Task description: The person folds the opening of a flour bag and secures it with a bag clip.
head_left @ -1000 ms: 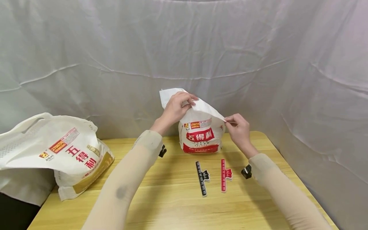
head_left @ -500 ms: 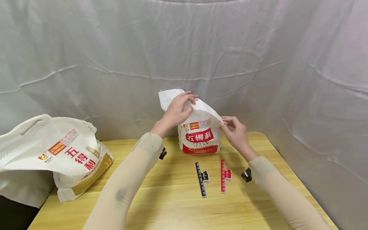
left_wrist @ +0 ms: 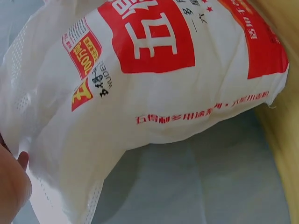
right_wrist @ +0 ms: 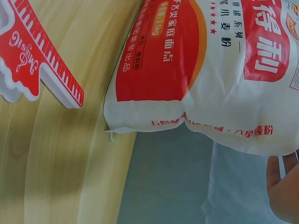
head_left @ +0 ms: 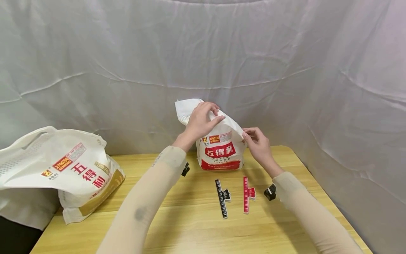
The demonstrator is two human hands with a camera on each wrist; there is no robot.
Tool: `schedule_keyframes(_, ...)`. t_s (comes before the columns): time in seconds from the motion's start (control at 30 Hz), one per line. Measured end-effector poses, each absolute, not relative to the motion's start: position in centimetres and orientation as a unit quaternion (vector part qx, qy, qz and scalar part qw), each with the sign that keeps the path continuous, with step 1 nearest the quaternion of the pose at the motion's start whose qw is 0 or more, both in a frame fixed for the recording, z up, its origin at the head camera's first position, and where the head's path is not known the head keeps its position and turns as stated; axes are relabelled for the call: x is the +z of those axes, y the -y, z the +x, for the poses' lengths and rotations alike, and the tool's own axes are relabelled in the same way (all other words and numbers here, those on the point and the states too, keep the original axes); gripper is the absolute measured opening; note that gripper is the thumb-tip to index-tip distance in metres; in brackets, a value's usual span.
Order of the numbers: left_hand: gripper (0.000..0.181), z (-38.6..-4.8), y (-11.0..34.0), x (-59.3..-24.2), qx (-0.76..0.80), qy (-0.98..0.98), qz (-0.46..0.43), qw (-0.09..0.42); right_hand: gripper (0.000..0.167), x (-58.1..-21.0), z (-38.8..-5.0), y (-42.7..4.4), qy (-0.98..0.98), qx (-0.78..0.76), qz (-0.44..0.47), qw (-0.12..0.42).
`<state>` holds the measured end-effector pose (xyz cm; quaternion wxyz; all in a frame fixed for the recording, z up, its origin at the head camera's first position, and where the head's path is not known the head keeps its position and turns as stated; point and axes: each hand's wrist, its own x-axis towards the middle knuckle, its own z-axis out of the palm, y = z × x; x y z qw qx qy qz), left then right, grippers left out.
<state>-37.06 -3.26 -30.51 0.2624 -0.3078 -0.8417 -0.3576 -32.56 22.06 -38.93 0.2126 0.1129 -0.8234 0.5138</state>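
A white flour bag (head_left: 220, 151) with red printing stands upright near the table's back edge, its top folded over and slanting down to the right. My left hand (head_left: 200, 121) holds that folded top, fingers over the far side and thumb along the front. At the right end of the fold, my right hand (head_left: 258, 144) pinches the bag's edge between thumb and fingers. The left wrist view has the bag's front (left_wrist: 154, 42) across it, with only part of the hand (left_wrist: 11, 184) at the left edge. In the right wrist view, fingers (right_wrist: 275, 175) touch the bag's side.
In front of the bag lie a black clip (head_left: 223, 198) and a red clip (head_left: 248, 195) with piano-key patterns. A larger white flour bag (head_left: 79, 169) leans at the table's left. Grey cloth (head_left: 203, 53) hangs behind and to the right.
My left hand has shifted slightly right along the fold, its thumb now stretched further right. My right hand has moved a little left with the bag's edge. Bags and clips keep their places.
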Motion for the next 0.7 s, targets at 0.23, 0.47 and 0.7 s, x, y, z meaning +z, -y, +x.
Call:
schedule_keyframes(0.23, 0.035, -37.2, 2.9, -31.2, -0.368, 0.834, -0.298, 0.284, 0.037, -38.4, -31.9, -21.6, 0.825, 0.511, 0.120, 0.209)
schedule_keyframes(0.47, 0.035, -37.2, 2.9, -31.2, -0.360, 0.836, -0.300, 0.285, 0.037, -36.2, -30.0, -20.0, 0.818, 0.518, 0.133, 0.212)
schedule_keyframes(0.7, 0.027, -37.3, 2.8, -31.3, -0.352, 0.839, -0.294, 0.291, 0.039, -36.1, -30.3, -19.9, 0.815, 0.517, 0.147, 0.218)
